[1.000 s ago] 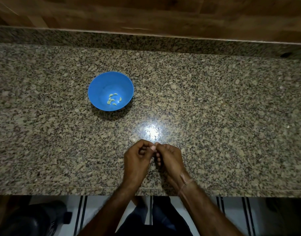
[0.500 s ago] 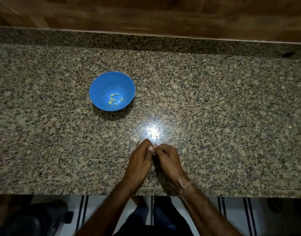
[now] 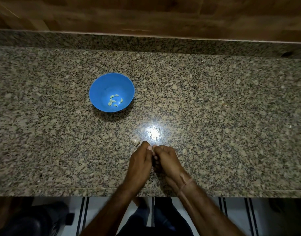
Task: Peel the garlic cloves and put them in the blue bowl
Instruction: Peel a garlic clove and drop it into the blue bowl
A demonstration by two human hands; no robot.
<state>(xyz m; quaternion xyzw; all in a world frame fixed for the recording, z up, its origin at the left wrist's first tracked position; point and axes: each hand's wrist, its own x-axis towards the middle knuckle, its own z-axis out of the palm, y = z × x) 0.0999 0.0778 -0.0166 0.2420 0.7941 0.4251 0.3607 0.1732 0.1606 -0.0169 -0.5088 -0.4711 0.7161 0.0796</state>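
Left hand (image 3: 140, 160), right hand (image 3: 166, 159) met at fingertips, both pinched garlic clove (image 3: 153, 149), mostly hidden. Blue bowl (image 3: 102, 87) sat well apart, held peeled cloves (image 3: 114, 100). Step wanted nail under skin edge, gentle pull.

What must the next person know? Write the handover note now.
Hands: left hand and right hand pinch fingertips together, apparently on a garlic clove, mostly hidden.
Done: the blue bowl, beyond the hands to the left, holds several peeled cloves.
A garlic piece, seemingly unpeeled, lies on the counter just beyond the left hand.
Left: finish this clove, bowl it, then peel that piece.
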